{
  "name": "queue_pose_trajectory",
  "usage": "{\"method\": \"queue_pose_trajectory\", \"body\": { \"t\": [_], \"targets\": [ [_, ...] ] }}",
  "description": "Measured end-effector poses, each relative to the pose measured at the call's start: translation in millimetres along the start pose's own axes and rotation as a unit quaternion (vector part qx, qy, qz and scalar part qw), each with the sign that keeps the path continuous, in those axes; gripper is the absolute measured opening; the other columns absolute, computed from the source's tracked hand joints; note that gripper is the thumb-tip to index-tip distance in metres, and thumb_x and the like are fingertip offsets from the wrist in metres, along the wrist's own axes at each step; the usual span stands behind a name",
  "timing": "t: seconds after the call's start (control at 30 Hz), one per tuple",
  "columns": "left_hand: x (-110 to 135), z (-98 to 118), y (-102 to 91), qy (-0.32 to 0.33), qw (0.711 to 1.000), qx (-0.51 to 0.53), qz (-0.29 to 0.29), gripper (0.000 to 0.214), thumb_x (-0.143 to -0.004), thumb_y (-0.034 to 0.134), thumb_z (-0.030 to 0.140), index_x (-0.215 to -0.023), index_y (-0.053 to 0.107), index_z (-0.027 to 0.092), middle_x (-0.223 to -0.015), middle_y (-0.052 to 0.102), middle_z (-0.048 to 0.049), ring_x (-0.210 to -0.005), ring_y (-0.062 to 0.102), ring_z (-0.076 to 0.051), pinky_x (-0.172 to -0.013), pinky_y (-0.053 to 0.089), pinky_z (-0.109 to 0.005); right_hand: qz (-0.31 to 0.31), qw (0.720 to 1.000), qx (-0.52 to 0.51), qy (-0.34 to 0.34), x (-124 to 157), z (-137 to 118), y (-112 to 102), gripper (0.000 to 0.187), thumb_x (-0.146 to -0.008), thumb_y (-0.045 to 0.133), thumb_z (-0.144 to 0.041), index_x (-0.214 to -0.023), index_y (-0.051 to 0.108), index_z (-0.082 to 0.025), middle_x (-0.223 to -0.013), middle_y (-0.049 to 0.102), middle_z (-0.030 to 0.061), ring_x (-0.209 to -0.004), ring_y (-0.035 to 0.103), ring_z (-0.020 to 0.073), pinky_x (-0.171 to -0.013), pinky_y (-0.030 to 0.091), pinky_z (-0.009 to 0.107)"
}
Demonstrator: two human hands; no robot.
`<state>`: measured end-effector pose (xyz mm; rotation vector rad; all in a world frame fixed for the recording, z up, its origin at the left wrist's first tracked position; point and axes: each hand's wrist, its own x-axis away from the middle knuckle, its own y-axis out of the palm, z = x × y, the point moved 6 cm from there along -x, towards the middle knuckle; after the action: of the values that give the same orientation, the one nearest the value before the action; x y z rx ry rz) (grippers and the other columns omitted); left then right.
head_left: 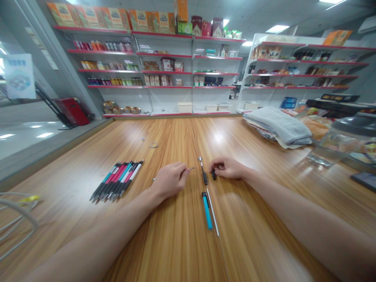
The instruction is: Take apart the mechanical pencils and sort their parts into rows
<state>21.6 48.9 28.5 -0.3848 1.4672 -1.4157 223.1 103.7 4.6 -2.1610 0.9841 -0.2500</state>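
Observation:
My left hand (172, 178) is closed in a pinch on a small thin metal piece (192, 168) that pokes out past the fingertips. To the right, my right hand (227, 167) has its fingers closed on a short black pen part (214, 175) close to the tabletop. Between the hands lie loose pen parts: a silver tip (200, 159) and a black grip (205, 178). Nearer to me are a blue pen barrel (207, 211) with a black clip and a white refill (213, 213), side by side. Several pens (117, 181) in blue, pink and white lie in a row left of my left hand.
A cable ring (154, 145) and a small metal bit (143, 138) lie farther back on the wooden table (176, 243). Folded striped cloth (279, 125), a clear jug (331, 143) and a dark phone (364, 181) are at right. Cables (22, 213) curl at left. Stocked shelves stand behind.

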Motion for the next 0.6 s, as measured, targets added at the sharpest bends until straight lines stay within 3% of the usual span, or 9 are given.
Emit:
{"method": "queue_pose_trajectory", "body": {
  "t": [0.23,0.6],
  "targets": [
    [-0.3,-1.8,1.4,-0.002,1.0,-0.008,-0.006,0.029,-0.093,0.038,0.033,-0.069,0.045,0.019,-0.072,0.056,-0.0026,-0.067,0.053,-0.014,-0.062,0.035,-0.026,-0.039,0.997,-0.057,-0.02,-0.7,-10.3,14.2,0.024,-0.069,0.054,-0.012,-0.09,0.065,-0.013,-0.061,0.049,-0.0036,-0.053,0.04,0.0067,-0.051,0.029,0.02],
    [0.1,-1.0,1.4,-0.001,1.0,-0.012,-0.003,0.029,-0.093,0.038,0.033,-0.069,0.046,0.018,-0.073,0.057,-0.0029,-0.067,0.053,-0.014,-0.062,0.035,-0.026,-0.025,0.998,-0.041,-0.039,-2.6,-9.4,17.5,0.024,-0.069,0.054,-0.008,-0.091,0.062,-0.015,-0.063,0.049,-0.0045,-0.052,0.038,0.006,-0.05,0.029,0.019]
  ]
}}
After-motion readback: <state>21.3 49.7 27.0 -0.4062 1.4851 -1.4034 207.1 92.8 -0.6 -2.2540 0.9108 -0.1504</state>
